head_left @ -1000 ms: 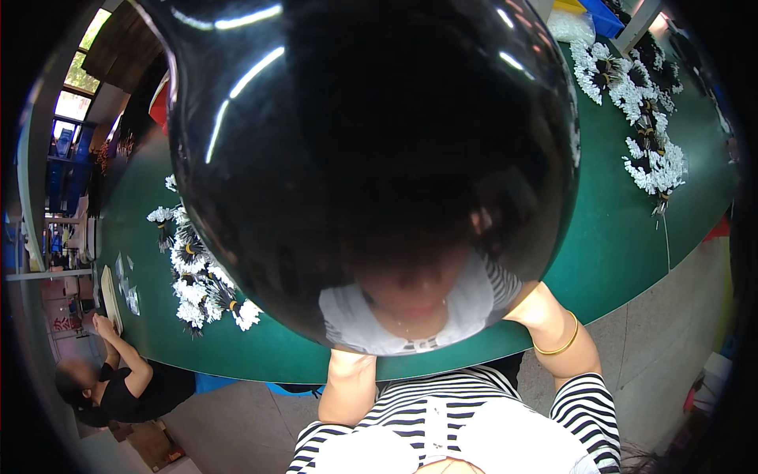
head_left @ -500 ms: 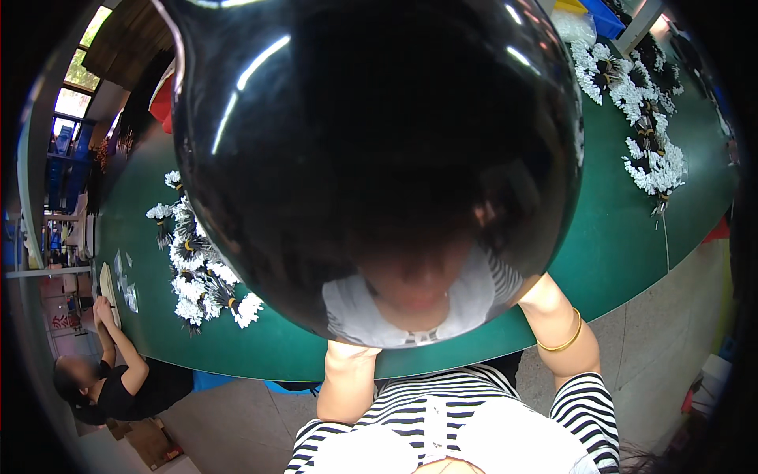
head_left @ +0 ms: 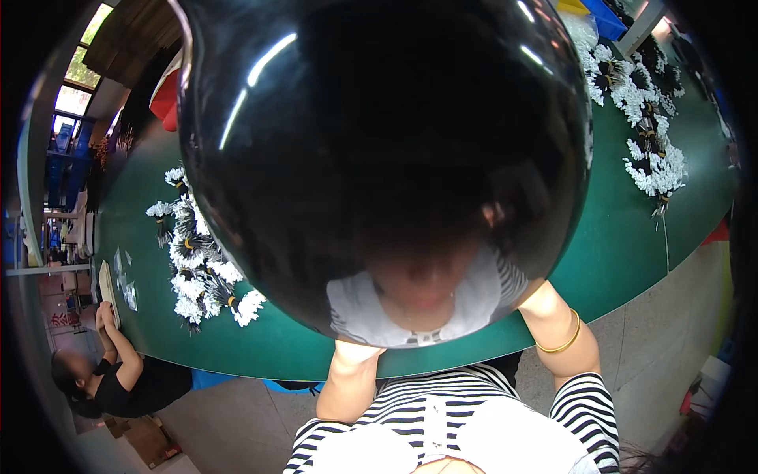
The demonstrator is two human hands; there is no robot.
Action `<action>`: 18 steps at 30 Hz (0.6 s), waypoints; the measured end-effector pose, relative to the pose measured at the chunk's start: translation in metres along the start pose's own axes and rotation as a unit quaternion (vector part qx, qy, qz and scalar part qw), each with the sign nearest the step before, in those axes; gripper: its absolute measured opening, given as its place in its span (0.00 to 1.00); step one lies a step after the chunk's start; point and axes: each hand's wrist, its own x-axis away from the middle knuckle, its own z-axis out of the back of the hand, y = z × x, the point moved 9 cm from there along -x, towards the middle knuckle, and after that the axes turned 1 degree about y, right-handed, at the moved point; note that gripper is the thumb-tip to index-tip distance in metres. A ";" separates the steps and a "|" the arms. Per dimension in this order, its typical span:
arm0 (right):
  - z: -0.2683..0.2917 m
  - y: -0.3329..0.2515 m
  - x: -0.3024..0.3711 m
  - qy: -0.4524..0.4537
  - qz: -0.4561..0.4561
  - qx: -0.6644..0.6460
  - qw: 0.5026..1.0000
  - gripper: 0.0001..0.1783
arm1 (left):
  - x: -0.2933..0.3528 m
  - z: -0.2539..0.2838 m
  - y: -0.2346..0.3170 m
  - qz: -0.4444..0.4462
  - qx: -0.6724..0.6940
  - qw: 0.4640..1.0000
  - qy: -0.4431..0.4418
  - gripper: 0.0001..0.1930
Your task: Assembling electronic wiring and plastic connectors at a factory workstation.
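A large glossy black rounded object (head_left: 387, 158) fills the middle of the view, very close, and mirrors bright light strips and pale clothing. I cannot tell its kind. Behind its lower edge disappear my left hand (head_left: 357, 353), at the lower left, and my right hand (head_left: 539, 297), at the lower right. Only the wrists and the base of each hand show, so the fingers and anything in them are hidden. A gold bangle (head_left: 562, 335) circles my right forearm. Both forearms reach over the near edge of the green table (head_left: 316, 351).
Bundles of white-tipped black leads (head_left: 193, 253) lie left of the black object. More such bundles (head_left: 655, 158) are at the far right, near a blue bin (head_left: 604, 17). At the left edge a person (head_left: 110, 371) in black holds a pale flat item (head_left: 109, 288).
The black object has shifted slightly to the right in the view. My left wrist has moved a little right as well. The person at the left has moved their hands slightly downward.
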 end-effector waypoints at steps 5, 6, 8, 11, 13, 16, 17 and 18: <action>0.004 0.000 0.000 0.019 -0.008 0.008 1.000 0.08 | 0.002 0.001 0.002 -0.026 0.018 0.999 0.006 0.10; 0.004 -0.005 0.000 0.015 -0.023 0.029 0.999 0.08 | 0.002 0.003 0.000 -0.021 0.025 0.999 0.022 0.10; 0.003 -0.006 0.000 0.011 -0.039 0.050 0.998 0.09 | 0.001 0.007 -0.002 -0.015 0.032 0.999 0.036 0.10; 0.005 0.004 0.000 0.021 -0.056 0.049 0.997 0.10 | 0.000 0.012 -0.012 -0.018 0.053 0.998 0.002 0.11; 0.008 0.005 -0.002 0.032 0.006 0.031 0.999 0.11 | 0.000 0.036 -0.024 -0.035 0.141 0.986 0.079 0.12; 0.005 0.005 -0.002 0.012 -0.003 -0.043 0.999 0.11 | 0.009 0.004 0.024 -0.237 -0.078 0.967 -0.051 0.15; 0.003 0.004 -0.001 0.005 -0.013 -0.065 0.998 0.11 | 0.009 0.005 0.023 -0.237 -0.077 0.967 -0.051 0.15; 0.003 -0.001 0.000 -0.003 -0.001 -0.012 1.000 0.11 | 0.006 0.016 0.016 -0.189 -0.050 0.981 -0.005 0.16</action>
